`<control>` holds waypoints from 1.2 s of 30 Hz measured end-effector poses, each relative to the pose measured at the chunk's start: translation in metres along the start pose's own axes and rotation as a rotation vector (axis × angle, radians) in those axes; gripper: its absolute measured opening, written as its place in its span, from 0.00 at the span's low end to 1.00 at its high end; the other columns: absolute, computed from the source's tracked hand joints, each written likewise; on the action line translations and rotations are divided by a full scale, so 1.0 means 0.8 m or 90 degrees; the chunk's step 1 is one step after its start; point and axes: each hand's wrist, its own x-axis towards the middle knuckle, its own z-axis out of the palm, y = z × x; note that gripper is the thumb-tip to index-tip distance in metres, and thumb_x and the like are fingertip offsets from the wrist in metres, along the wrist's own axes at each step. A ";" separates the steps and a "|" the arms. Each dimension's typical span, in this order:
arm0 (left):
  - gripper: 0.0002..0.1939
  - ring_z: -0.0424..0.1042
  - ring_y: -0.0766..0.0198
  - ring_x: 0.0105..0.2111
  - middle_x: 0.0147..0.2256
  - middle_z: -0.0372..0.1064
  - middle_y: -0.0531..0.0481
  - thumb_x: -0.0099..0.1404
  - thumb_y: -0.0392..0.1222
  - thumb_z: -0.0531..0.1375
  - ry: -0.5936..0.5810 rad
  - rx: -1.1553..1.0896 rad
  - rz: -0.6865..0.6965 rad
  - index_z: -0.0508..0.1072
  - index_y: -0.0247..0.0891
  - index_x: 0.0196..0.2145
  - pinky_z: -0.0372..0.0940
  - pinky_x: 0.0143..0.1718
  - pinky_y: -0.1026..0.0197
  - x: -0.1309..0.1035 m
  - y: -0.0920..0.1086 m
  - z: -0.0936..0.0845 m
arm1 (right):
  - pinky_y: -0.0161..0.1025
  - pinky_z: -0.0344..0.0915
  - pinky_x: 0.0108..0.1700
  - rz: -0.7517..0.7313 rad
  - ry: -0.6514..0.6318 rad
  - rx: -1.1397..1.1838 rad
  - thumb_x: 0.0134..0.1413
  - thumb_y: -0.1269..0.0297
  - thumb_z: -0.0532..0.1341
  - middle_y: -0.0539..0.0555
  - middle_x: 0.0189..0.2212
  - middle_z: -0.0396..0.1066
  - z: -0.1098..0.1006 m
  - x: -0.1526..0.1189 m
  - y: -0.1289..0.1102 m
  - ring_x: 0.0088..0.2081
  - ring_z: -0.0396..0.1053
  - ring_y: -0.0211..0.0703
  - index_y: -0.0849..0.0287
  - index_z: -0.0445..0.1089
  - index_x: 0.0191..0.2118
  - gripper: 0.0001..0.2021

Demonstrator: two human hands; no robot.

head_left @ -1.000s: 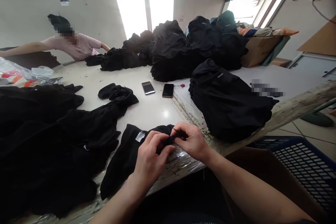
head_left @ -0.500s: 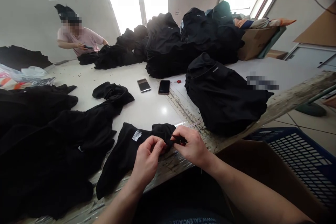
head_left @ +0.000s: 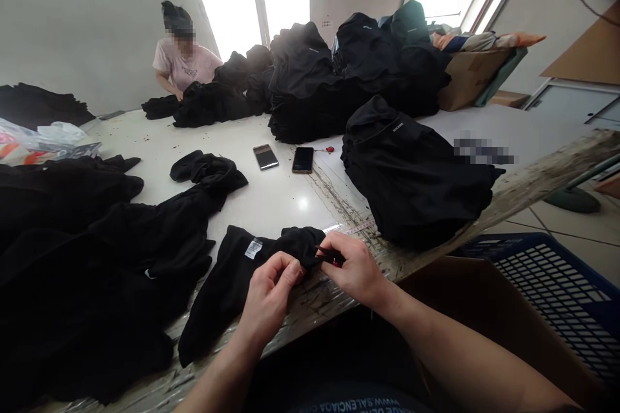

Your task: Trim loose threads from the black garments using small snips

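A black garment with a white label lies across the table's front edge. My left hand is closed in a pinch on its fabric. In my right hand is a pair of dark thread snips, their blades pointing left toward the garment, close to my left fingertips. My fingers wrap round the snips and hide most of their handles. Any thread between the hands is too small to make out.
Black garments are heaped at left; a folded stack stands at right. Two phones lie mid-table near a small red object. Tall black stacks line the back. Across the table is a person. A blue crate sits below, right.
The person across the table has moved right and lowered their hands behind the dark pile. My hands have barely shifted; the blades of the snips are angled slightly differently.
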 end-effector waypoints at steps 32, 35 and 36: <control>0.14 0.70 0.61 0.36 0.34 0.72 0.49 0.69 0.48 0.50 0.043 0.072 0.039 0.70 0.38 0.34 0.63 0.41 0.59 0.011 0.010 -0.008 | 0.37 0.66 0.35 0.199 -0.019 0.079 0.47 0.68 0.63 0.53 0.33 0.70 -0.002 0.013 0.002 0.35 0.68 0.41 0.59 0.69 0.41 0.12; 0.16 0.71 0.60 0.36 0.34 0.73 0.48 0.68 0.50 0.51 0.061 0.006 0.002 0.70 0.37 0.33 0.64 0.41 0.59 0.016 0.003 -0.006 | 0.39 0.68 0.39 0.093 -0.017 -0.031 0.50 0.70 0.62 0.54 0.38 0.69 -0.017 0.006 -0.014 0.39 0.68 0.44 0.56 0.70 0.41 0.11; 0.16 0.71 0.61 0.35 0.34 0.73 0.48 0.67 0.50 0.51 0.068 -0.002 0.003 0.70 0.37 0.33 0.64 0.40 0.59 0.016 0.004 -0.005 | 0.39 0.68 0.38 0.071 -0.037 -0.044 0.50 0.70 0.62 0.54 0.37 0.69 -0.021 0.004 -0.021 0.38 0.69 0.43 0.56 0.71 0.40 0.09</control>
